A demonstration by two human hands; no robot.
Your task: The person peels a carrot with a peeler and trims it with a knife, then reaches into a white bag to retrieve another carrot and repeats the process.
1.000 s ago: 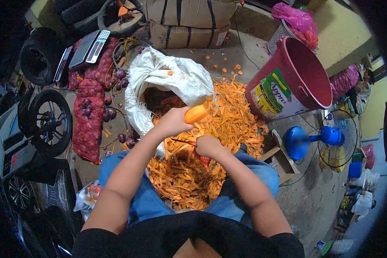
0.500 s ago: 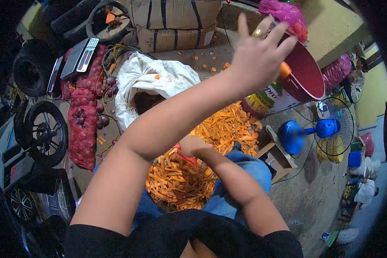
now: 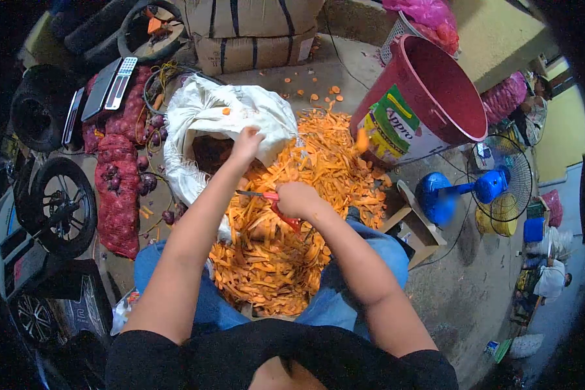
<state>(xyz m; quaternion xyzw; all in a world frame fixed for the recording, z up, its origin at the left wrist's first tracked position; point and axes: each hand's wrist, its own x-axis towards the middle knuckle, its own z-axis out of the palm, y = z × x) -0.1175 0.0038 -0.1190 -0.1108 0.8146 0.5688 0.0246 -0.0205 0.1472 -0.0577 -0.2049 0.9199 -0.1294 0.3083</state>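
My left hand (image 3: 246,148) is over the mouth of the white woven sack (image 3: 276,114), its fingers partly hidden, with nothing visible in it. A red-handled peeler (image 3: 270,195) is gripped in my right hand (image 3: 297,199), its thin dark blade pointing left. Below both hands, a broad heap of orange carrot peelings (image 3: 266,273) spreads between my knees and past the sack. A blurred orange carrot (image 3: 362,140) shows against the side of the tall red bucket (image 3: 406,78), which leans at the upper right. The sack's inside is dark.
Red net bags of onions (image 3: 118,201) and a scale (image 3: 110,88) lie left, near tyres and a motorbike wheel (image 3: 64,207). Strapped cartons (image 3: 253,52) stand behind. To the right are an open cardboard box (image 3: 416,237), a blue fan (image 3: 442,195) and, farther off, a person (image 3: 552,283).
My left hand has swung from the bucket's rim back to the sack, leaving the carrot by the bucket. My right hand, with the peeler, has shifted slightly up the view.
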